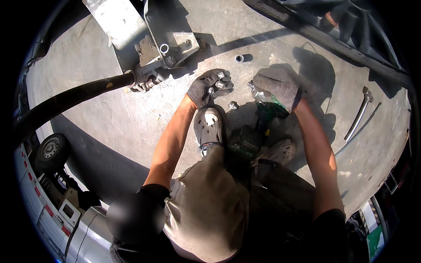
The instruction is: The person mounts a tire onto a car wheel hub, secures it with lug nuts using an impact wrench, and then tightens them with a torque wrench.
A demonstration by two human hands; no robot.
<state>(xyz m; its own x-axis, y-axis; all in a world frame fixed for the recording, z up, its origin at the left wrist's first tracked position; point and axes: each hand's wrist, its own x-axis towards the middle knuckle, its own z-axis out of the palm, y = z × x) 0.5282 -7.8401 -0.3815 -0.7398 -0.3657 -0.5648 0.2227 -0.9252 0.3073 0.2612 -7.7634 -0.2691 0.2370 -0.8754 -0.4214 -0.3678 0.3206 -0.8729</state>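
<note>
My left hand (206,87), in a dark work glove, is closed around several bolts (219,79) held just above the concrete floor (131,118). One loose bolt (233,105) lies on the floor by my left shoe (209,127). My right hand (276,87), also gloved, grips a green and black power wrench (263,114) with its metal nose (253,86) pointing toward my left hand. A small socket (239,58) stands on the floor beyond both hands.
A grey metal assembly (162,48) with a thick black hose (70,96) sits ahead at the left. A long steel bar and thin rod (359,116) lie at the right. A dark beam (315,30) crosses the top right. A wheel (51,151) is lower left.
</note>
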